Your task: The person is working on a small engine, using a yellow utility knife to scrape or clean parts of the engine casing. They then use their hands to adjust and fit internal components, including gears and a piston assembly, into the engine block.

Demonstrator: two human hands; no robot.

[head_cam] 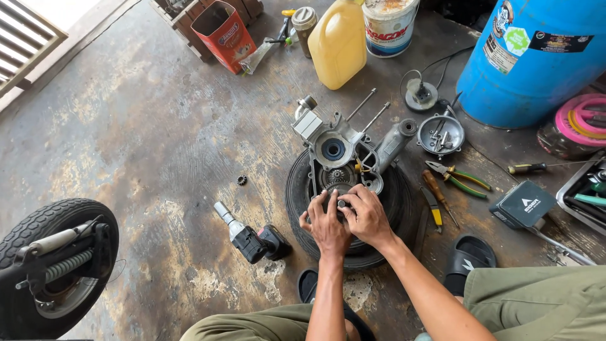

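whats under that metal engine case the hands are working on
The engine case lies on a black tyre flat on the concrete floor. Both hands, left hand and right hand, cover its near end, hiding what's beneath them.

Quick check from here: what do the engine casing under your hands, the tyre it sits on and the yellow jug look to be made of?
Engine casing: looks like cast metal, probably aluminium; dull grey, matte, with sharp ribs and bosses.
Tyre: black rubber, matte, with a rounded sidewall.
Yellow jug: apparently plastic; smooth, slightly glossy, with a moulded handle.
Left hand and right hand both rest on the casing's lower part.
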